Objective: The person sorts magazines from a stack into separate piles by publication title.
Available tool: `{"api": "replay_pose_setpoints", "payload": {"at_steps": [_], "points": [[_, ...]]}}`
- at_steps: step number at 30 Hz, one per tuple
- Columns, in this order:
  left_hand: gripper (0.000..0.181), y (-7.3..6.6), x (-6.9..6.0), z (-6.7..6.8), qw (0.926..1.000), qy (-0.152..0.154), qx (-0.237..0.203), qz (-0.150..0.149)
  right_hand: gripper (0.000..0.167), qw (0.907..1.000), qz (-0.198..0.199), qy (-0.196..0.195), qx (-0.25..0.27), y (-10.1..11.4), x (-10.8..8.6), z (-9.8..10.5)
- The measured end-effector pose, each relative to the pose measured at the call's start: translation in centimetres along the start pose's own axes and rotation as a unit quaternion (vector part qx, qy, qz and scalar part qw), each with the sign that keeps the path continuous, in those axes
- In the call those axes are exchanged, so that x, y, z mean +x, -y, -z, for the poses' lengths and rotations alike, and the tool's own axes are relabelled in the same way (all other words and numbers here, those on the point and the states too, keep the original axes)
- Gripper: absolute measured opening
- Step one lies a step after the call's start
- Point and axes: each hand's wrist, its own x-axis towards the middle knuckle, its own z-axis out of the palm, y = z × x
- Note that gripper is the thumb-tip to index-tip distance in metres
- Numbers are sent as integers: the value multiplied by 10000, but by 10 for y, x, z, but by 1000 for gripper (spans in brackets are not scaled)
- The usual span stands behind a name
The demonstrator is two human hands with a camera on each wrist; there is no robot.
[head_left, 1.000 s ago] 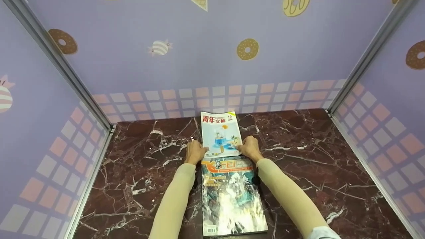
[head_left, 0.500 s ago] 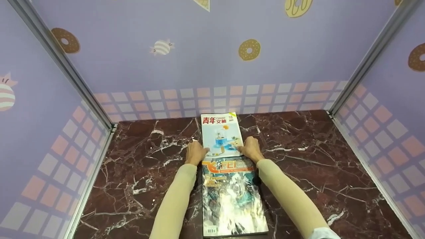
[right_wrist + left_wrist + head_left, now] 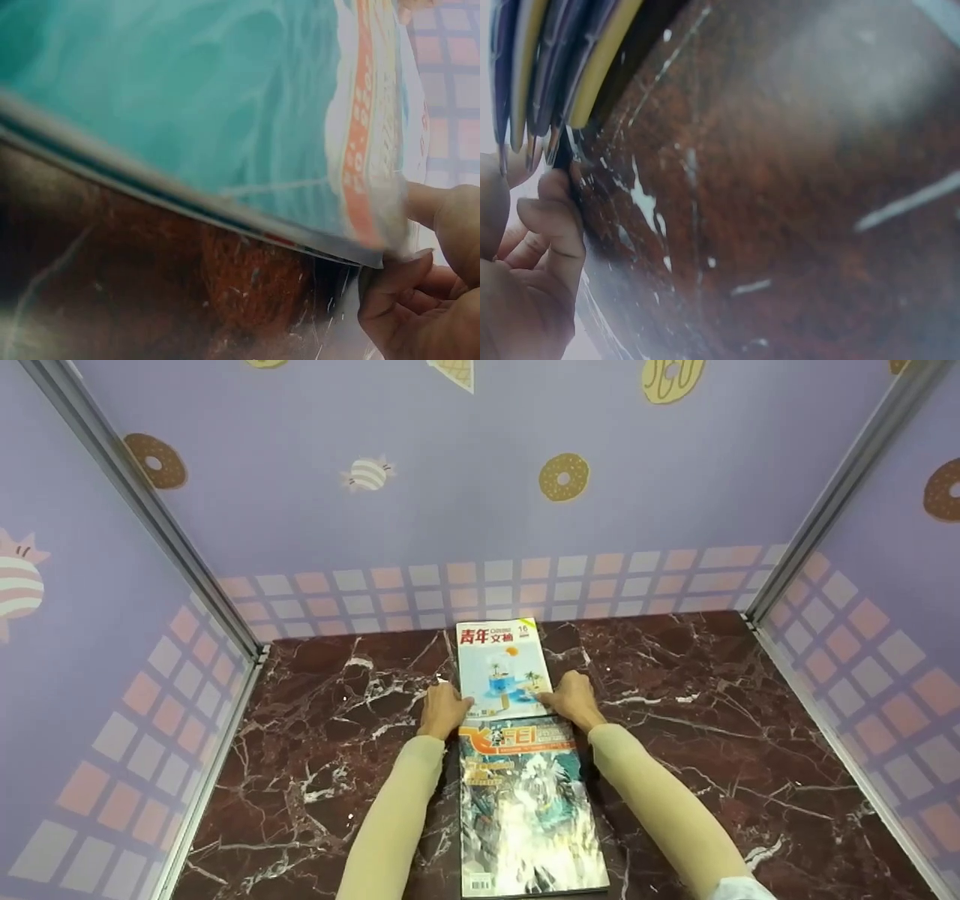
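Observation:
A small magazine point(image 3: 501, 669) with a white and pale-blue cover and red Chinese lettering lies against the far wall. My left hand point(image 3: 444, 710) holds its left edge near the lower corner, thumb over the cover. At the right edge, my right hand point(image 3: 573, 697) grips it in the same way. Toward me lies a larger glossy magazine point(image 3: 531, 810) with an orange title; its top edge meets the small one. The left wrist view shows several layered spines point(image 3: 547, 67) above my curled fingers. A teal cover point(image 3: 187, 97) fills much of the right wrist view.
The dark red marbled tabletop point(image 3: 330, 780) spreads on both sides of the magazines. Purple printed panels enclose it: a back wall point(image 3: 465, 510), a left wall point(image 3: 112, 697) and a right wall point(image 3: 862, 622), joined by grey metal posts.
The head view has shifted slightly, so everything sits a little lower and further right in it. Both hands stay at the edges of the small magazine, which shows no clear movement.

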Motion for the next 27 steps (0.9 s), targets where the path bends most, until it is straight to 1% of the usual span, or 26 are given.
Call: {"api": "replay_pose_setpoints", "payload": {"at_steps": [3, 4, 5, 6, 7, 8, 9, 11, 12, 13, 14, 15, 17, 18, 19, 20, 21, 22, 23, 24, 25, 26, 27], "points": [[61, 2, -3, 3, 9999, -132, 44, -57, 47, 9998, -114, -165, 84, 20, -20, 15], [58, 3, -4, 4, 9998, -170, 21, -65, 48, 9996, -67, -261, 103, 20, -22, 17], [56, 4, -5, 5, 9998, -203, -14, -77, 49, 9991, 35, -353, 232, 12, -20, 15], [54, 10, -3, 3, 9995, -278, -74, -138, 52, 9987, 115, -403, 276, 3, -16, 12], [51, 17, 0, 0, 9993, -311, -42, -193, 53, 9986, 108, -421, 309, 3, -17, 15], [47, 17, -2, 2, 9992, -321, -32, -246, 55, 9983, 154, -455, 329, 1, -19, 17], [44, 23, 1, -2, 9989, -344, -18, -316, 55, 9980, 186, -481, 362, -2, -21, 20], [36, 36, 8, -11, 9977, -390, 168, -530, 55, 9974, 208, -515, 455, -8, -26, 23], [33, 44, 12, -16, 9967, -421, 301, -628, 55, 9975, 210, -552, 382, -12, -28, 25], [30, 46, 13, -18, 9960, -399, 440, -661, 54, 9972, 213, -611, 387, -13, -32, 27], [28, 48, 13, -19, 9957, -385, 475, -700, 54, 9966, 276, -643, 424, -17, -35, 28], [26, 57, 17, -24, 9949, -423, 528, -751, 54, 9958, 356, -703, 457, -26, -34, 25], [25, 60, 14, -23, 9943, -457, 431, -864, 54, 9953, 420, -716, 501, -27, -39, 27], [25, 61, 11, -21, 9941, -489, 307, -921, 53, 9952, 436, -723, 500, -26, -43, 29], [25, 54, 3, -12, 9928, -540, 202, -1046, 49, 9958, 348, -682, 498, -17, -52, 34], [25, 50, -3, -8, 9914, -585, 40, -1173, 47, 9964, 294, -628, 485, -8, -60, 40], [26, 43, -11, 0, 9895, -628, -58, -1302, 44, 9965, 291, -634, 458, -5, -64, 42], [26, 40, -16, 4, 9868, -712, -175, -1442, 41, 9970, 227, -600, 424, 4, -71, 47], [27, 35, -21, 8, 9843, -794, -250, -1554, 38, 9972, 206, -621, 369, 7, -75, 50], [28, 33, -24, 10, 9802, -913, -318, -1726, 37, 9972, 213, -653, 309, 10, -79, 52], [27, 27, -30, 16, 9781, -981, -350, -1802, 36, 9971, 223, -679, 253, 12, -83, 54], [29, 35, -26, 11, 9748, -1051, -478, -1911, 36, 9969, 254, -709, 205, 14, -86, 56], [28, 30, -31, 15, 9739, -1101, -485, -1923, 35, 9965, 303, -754, 188, 16, -89, 57]]}}
